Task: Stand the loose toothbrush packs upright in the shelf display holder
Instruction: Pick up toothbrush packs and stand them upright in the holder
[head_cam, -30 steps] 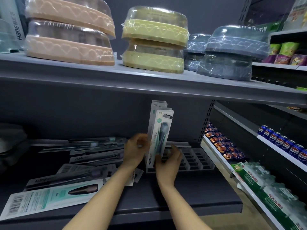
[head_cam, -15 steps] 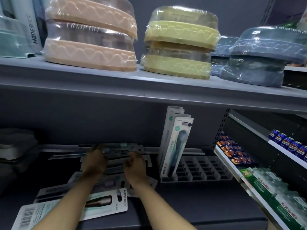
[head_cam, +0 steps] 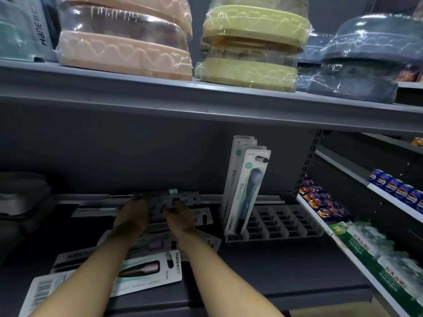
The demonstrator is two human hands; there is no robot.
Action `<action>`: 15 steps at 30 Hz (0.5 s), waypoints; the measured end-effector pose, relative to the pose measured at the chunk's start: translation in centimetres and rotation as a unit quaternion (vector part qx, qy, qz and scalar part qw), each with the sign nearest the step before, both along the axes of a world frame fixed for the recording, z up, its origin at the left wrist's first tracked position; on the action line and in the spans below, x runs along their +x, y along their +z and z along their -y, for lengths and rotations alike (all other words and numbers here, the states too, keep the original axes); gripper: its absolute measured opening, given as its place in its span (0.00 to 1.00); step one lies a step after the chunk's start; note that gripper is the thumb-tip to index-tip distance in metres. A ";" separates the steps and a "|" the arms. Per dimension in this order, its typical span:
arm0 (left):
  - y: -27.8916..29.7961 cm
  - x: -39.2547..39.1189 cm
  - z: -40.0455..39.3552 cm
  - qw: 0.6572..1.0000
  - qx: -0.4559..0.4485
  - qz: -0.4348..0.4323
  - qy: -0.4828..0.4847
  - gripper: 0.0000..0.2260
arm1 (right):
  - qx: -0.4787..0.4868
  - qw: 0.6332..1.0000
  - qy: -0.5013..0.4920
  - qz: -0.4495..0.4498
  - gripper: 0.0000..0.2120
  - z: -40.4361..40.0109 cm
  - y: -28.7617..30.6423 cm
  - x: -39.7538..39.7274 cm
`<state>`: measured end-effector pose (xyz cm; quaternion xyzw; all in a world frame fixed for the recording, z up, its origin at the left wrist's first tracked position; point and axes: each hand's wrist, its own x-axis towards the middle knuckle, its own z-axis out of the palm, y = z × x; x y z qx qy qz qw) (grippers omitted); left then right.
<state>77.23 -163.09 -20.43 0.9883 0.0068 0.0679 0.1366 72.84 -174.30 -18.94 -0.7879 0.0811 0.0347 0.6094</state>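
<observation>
Three toothbrush packs (head_cam: 246, 191) stand upright at the left end of the holder (head_cam: 281, 225), leaning slightly right; the front one is a white card marked "Hane" with a dark brush under a blister. The holder is a pale slotted tray at the back of the shelf (head_cam: 286, 271), its remaining slots unfilled. Loose packs (head_cam: 146, 274) lie flat in an overlapping heap on the shelf, left of the holder; the nearest shows a brown-handled brush and a barcode.

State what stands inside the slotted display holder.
A few upright toothbrush packs stand at the left end of the display holder; remaining slots look empty. The front pack hides those behind.
</observation>
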 end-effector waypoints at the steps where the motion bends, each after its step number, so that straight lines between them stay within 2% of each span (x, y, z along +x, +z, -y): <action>1: -0.2 0.0 -0.1 1.000 0.005 0.010 -0.008 0.14 | 0.009 1.000 0.006 0.001 0.13 0.0 0.2 -0.1; 6: -0.2 -0.3 -0.7 0.999 -0.017 0.026 -0.018 0.11 | 0.047 0.999 -0.009 -0.011 0.19 -0.2 0.8 -0.1; 9: 0.6 -0.3 -0.9 0.997 -0.047 0.037 -0.043 0.11 | 0.051 0.998 -0.046 0.006 0.15 -0.4 0.5 0.1; 12: 2.6 -0.7 -0.6 0.991 -0.084 0.087 -0.058 0.12 | 0.066 0.995 -0.073 0.034 0.12 -0.5 0.5 0.4; 15: 5.9 -1.5 0.6 0.975 -0.135 0.160 -0.072 0.13 | 0.069 0.996 -0.023 0.052 0.12 -0.9 1.6 0.1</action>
